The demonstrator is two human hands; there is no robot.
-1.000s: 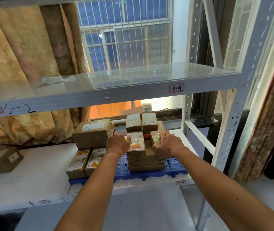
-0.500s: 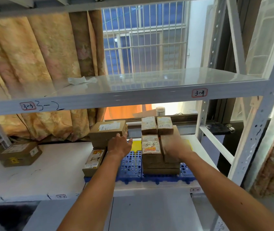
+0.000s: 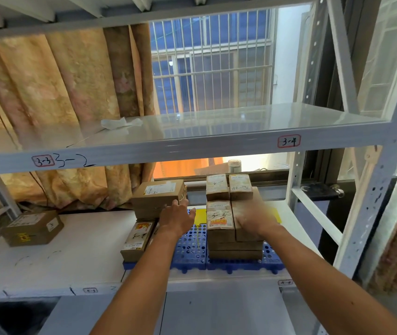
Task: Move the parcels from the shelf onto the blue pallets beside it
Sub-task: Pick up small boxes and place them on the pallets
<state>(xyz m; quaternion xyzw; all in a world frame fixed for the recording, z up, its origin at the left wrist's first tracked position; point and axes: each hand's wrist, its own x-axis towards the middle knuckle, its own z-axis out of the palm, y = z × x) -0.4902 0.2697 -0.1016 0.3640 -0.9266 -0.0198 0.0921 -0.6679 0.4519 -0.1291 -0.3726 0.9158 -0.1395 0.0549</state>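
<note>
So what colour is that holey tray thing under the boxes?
Blue. The pallet with the round holes shows best in the head view, between the two arms.

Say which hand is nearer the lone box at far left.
Left. The left hand is above the blue pallet, right of the lone box; the right hand lies farther right.

Parcels (image 3: 233,226) stacked on pallets (image 3: 190,252); lone box (image 3: 32,228) far left.

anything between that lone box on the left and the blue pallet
Yes: parcels stacked on the left edge of the blue pallet stand between the lone box and the pallet's free middle, by the left hand.
</note>
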